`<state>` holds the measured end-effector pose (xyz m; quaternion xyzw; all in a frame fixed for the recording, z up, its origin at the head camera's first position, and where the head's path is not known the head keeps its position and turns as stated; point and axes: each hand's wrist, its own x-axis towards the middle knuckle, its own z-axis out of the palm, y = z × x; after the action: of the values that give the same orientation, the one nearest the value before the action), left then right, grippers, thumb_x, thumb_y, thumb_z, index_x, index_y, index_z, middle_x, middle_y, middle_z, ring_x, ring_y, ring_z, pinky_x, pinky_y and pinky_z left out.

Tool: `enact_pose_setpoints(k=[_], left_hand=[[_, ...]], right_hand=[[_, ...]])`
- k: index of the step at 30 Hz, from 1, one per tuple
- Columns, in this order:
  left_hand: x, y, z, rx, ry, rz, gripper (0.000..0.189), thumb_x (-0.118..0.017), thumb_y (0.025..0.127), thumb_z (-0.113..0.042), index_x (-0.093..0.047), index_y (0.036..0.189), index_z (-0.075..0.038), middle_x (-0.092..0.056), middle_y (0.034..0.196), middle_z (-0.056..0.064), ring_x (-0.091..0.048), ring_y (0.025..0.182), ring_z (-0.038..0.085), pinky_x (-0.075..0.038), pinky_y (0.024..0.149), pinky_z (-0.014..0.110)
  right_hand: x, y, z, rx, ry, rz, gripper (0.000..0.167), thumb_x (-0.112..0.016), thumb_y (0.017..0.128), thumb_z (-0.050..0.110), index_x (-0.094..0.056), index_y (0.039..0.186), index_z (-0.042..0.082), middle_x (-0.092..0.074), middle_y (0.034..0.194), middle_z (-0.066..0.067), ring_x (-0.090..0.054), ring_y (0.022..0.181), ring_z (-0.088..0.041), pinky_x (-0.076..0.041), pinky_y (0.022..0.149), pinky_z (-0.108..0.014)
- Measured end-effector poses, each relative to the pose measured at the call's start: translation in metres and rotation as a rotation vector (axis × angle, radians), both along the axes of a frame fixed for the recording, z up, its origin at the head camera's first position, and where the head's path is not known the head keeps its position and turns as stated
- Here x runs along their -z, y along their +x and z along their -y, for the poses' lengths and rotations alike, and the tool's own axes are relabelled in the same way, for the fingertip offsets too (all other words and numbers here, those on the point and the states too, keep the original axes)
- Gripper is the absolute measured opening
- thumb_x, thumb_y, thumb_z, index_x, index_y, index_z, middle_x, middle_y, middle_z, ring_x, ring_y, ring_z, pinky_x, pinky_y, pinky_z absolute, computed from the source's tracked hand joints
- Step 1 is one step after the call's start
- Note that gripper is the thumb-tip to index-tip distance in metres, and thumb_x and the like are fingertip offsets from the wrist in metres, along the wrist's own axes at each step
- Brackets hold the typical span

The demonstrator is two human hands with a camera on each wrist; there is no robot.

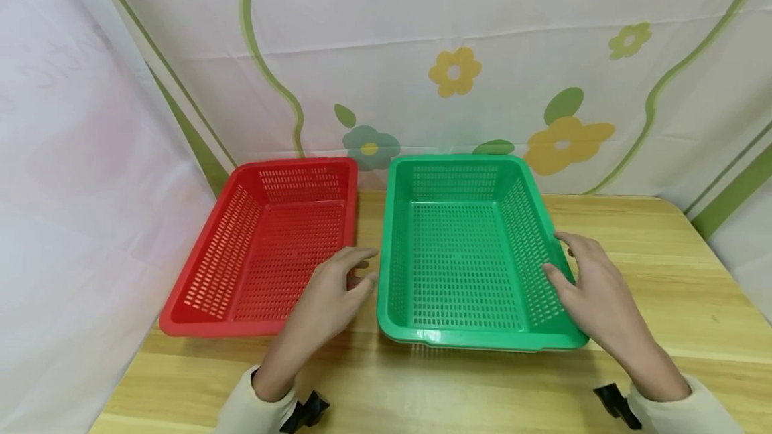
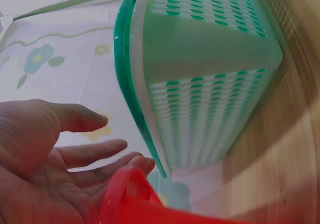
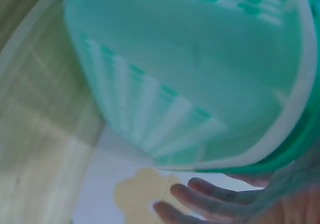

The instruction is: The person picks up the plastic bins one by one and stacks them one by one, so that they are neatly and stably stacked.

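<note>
A green perforated plastic basket (image 1: 476, 338) stands in the middle of the table, holding nothing. From the side, a whitish basket (image 2: 200, 49) shows nested around it, under the green rim. My left hand (image 1: 328, 293) hovers over the near right part of a red basket (image 1: 217, 328), its fingers loosely extended toward the green basket's left rim and apart from it. At the right rim, my right hand (image 1: 594, 286) is spread, thumb over the edge and fingers relaxed alongside; in the right wrist view its fingers (image 3: 210, 196) reach past the rim without curling round it.
The red basket is bare inside and stands left of the green one, with a narrow gap between them. Both stand on a wooden table (image 1: 675, 286). A white curtain (image 1: 386, 19) with printed flowers hangs right behind the table, with another white cloth (image 1: 90, 220) at left.
</note>
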<state>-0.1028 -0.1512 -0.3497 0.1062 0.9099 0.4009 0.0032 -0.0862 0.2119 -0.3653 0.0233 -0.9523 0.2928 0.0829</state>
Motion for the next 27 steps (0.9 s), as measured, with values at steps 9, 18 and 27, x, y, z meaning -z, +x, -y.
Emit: enact_pose_setpoints(k=[9,18,27], left_hand=[[-0.002,0.010,0.024,0.008,-0.004,-0.027,0.035,-0.065,0.104,-0.018,-0.068,0.138,-0.014,-0.064,0.143,0.003,-0.066,0.122,0.024,-0.060,0.096,0.047],[0.000,0.013,0.050,-0.016,-0.051,-0.084,0.035,-0.065,0.103,-0.016,-0.068,0.138,-0.013,-0.065,0.143,0.006,-0.067,0.116,0.026,-0.057,0.092,0.047],[0.000,0.014,0.078,-0.109,-0.127,-0.130,0.037,-0.064,0.104,-0.017,-0.066,0.141,-0.014,-0.064,0.142,0.008,-0.053,0.065,0.015,-0.052,0.073,0.037]], right_hand=[[-0.014,0.007,0.025,-0.044,-0.063,-0.122,0.058,-0.066,0.102,0.012,-0.045,0.153,-0.005,-0.045,0.152,-0.035,-0.046,0.135,-0.058,-0.041,0.098,-0.080],[-0.022,0.009,0.065,-0.118,-0.109,-0.177,0.056,-0.067,0.100,0.008,-0.048,0.152,-0.002,-0.049,0.153,-0.028,-0.045,0.142,-0.052,-0.041,0.106,-0.075],[-0.022,0.003,0.109,-0.184,-0.127,-0.202,0.054,-0.068,0.100,0.009,-0.051,0.150,0.000,-0.052,0.152,-0.022,-0.048,0.143,-0.043,-0.043,0.113,-0.067]])
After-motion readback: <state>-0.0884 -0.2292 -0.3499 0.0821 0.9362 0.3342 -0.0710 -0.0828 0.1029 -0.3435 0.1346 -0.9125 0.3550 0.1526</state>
